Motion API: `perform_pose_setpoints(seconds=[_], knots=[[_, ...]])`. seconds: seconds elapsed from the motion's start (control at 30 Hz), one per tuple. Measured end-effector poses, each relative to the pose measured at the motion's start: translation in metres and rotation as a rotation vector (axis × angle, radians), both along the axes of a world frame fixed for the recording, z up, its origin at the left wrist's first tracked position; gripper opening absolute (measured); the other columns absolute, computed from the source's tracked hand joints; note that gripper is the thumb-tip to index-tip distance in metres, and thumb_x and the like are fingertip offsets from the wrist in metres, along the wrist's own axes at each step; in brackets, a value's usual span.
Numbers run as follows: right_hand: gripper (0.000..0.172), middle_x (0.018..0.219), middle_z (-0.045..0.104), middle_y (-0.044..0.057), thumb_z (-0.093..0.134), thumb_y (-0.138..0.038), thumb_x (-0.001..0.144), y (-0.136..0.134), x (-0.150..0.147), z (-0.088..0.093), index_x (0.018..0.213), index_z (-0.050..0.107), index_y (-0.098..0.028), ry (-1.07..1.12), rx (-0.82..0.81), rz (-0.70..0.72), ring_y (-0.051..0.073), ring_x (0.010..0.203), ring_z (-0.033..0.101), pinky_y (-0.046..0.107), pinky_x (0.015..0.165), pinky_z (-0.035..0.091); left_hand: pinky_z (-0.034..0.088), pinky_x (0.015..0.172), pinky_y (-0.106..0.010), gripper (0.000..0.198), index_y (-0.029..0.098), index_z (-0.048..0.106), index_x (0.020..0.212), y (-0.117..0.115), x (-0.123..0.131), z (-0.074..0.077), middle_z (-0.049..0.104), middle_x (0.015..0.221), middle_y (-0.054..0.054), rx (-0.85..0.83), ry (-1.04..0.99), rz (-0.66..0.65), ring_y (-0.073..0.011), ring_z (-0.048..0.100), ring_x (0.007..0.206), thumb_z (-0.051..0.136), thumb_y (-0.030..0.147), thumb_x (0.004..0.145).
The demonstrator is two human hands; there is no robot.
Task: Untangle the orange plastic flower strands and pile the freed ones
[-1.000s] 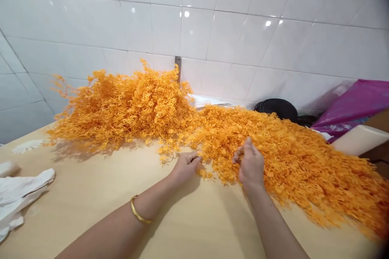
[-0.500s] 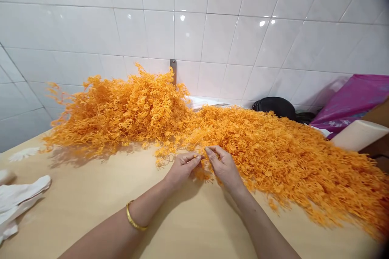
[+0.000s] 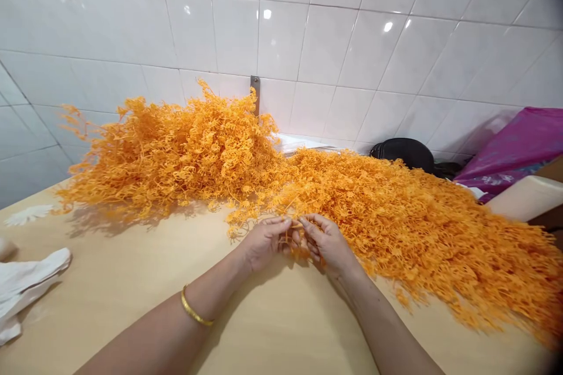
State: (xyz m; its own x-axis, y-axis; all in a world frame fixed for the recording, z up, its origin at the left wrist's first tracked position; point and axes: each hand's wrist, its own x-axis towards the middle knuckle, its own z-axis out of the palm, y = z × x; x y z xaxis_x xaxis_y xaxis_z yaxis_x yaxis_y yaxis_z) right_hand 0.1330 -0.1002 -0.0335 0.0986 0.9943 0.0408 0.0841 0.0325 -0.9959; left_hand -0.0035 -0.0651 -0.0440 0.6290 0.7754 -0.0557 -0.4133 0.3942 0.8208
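Tabletop (image 3: 281, 322), hands (image 3: 264, 243) pinched on orange sprigs (image 3: 295, 241)

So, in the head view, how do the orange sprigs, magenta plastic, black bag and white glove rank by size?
Largest to smallest: orange sprigs; magenta plastic; then black bag and white glove, too alike to rank.

My left hand (image 3: 265, 242) and right hand (image 3: 328, 244) are drawn in close together in front of me, backs up, wrists slightly bent. My left fingers (image 3: 281, 224) curl rightward and my right fingers (image 3: 308, 224) curl leftward, their tips nearly meeting, though from this angle I can't quite tell whether they touch. My left forearm (image 3: 176, 317) and right forearm (image 3: 378, 322) rise from the bottom of the view, converging toward my hands.
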Motion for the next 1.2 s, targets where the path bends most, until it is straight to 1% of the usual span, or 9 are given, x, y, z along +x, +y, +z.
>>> perform_pose_setpoints(seconds=[0.1,0.23,0.4,0.5,0.7,0.8,0.9,1.07,1.2], knots=[[0.025,0.051,0.048,-0.005,0.048,-0.043,0.071,0.0,0.002,0.004,0.074,0.053,-0.018,-0.133,0.071,-0.003,0.007,0.04,0.036,0.019,0.039,0.029,0.035,0.05,-0.021,0.031,0.008,0.062,0.074,0.0,0.001,-0.001,0.059,0.069,-0.01,0.1,0.105,-0.019,-0.0139,0.055,0.061,0.055,0.038,0.069],[0.017,0.068,0.056,-0.001,0.05,-0.034,0.072,-0.002,0.003,0.008,0.071,0.055,-0.018,-0.412,0.236,-0.025,0.012,0.065,0.05,0.023,0.059,0.036,0.039,0.055,-0.024,0.044,0.009,0.062,0.076,0.007,-0.003,0.001,0.06,0.073,-0.011,0.015,0.12,0.054,-0.0161,0.056,0.066,0.049,0.05,0.068],[0.012,0.071,0.059,0.0,0.045,-0.026,0.075,-0.007,-0.004,0.006,0.076,0.054,-0.018,-0.57,0.247,0.115,0.013,0.063,0.051,0.024,0.058,0.035,0.041,0.059,-0.024,0.014,0.01,0.06,0.072,0.011,-0.005,0.001,0.059,0.068,-0.007,-0.039,0.093,0.038,-0.0119,0.055,0.059,0.061,0.021,0.064],[0.009,0.067,0.057,0.0,0.044,-0.023,0.074,-0.007,-0.005,0.003,0.075,0.052,-0.018,-0.671,0.252,0.11,0.012,0.059,0.048,0.024,0.055,0.032,0.043,0.06,-0.026,0.013,0.01,0.057,0.071,0.01,-0.004,-0.001,0.059,0.068,-0.006,-0.085,0.08,0.033,-0.012,0.055,0.057,0.059,0.006,0.059],[0.014,0.062,0.053,0.0,0.041,-0.029,0.077,-0.005,-0.004,0.0,0.072,0.049,-0.018,-0.78,0.276,0.052,0.012,0.056,0.045,0.023,0.052,0.031,0.038,0.047,-0.022,0.007,0.012,0.052,0.065,0.012,0.0,-0.006,0.054,0.057,-0.001,-0.035,0.072,0.075,-0.0097,0.051,0.047,0.057,0.011,0.062],[0.014,0.064,0.054,0.001,0.041,-0.028,0.078,-0.007,-0.007,0.001,0.075,0.05,-0.018,-0.784,0.314,0.088,0.012,0.058,0.046,0.023,0.054,0.032,0.036,0.045,-0.021,0.014,0.011,0.052,0.065,0.012,0.001,-0.006,0.052,0.054,-0.001,0.005,0.085,0.072,-0.0073,0.047,0.043,0.059,0.024,0.066],[0.014,0.066,0.054,0.0,0.038,-0.023,0.079,-0.009,-0.011,0.002,0.073,0.049,-0.018,-0.813,0.345,0.147,0.012,0.06,0.046,0.023,0.055,0.032,0.031,0.041,-0.019,0.016,0.011,0.052,0.06,0.009,0.003,-0.007,0.048,0.048,0.001,0.019,0.149,0.067,-0.0052,0.042,0.039,0.061,0.023,0.063],[0.016,0.064,0.05,0.0,0.037,-0.02,0.079,-0.015,-0.017,0.005,0.066,0.046,-0.018,-0.94,0.386,0.15,0.01,0.056,0.043,0.021,0.053,0.029,0.023,0.037,-0.017,0.02,0.014,0.042,0.05,0.009,0.014,-0.011,0.039,0.038,0.005,0.027,0.239,0.241,-0.0033,0.034,0.033,0.06,0.016,0.06],[0.025,0.052,0.036,-0.004,0.038,-0.026,0.08,-0.027,-0.022,0.022,0.056,0.037,-0.017,-0.694,0.471,0.238,0.007,0.048,0.034,0.019,0.047,0.026,0.02,0.035,-0.017,0.02,0.016,0.04,0.053,0.017,0.018,-0.011,0.037,0.035,0.005,0.024,0.346,0.467,-0.0038,0.03,0.029,0.049,0.02,0.07]])
